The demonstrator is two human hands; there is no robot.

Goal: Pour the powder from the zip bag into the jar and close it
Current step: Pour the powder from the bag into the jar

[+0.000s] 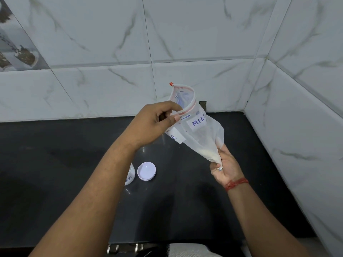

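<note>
on the black stone counter (185, 201), a round white plastic lid (146, 171) lies upturned just beside a clear labelled jar (130, 175), mostly hidden behind the left forearm. above them, right hand (225, 167) pinches the bottom corner of the clear plastic zip bag (199, 134), white powder (209, 153) pooled there. left hand (150, 123), fingers curled, grips the bag's open red-striped mouth, before the marbled tile wall (111, 43).
</note>
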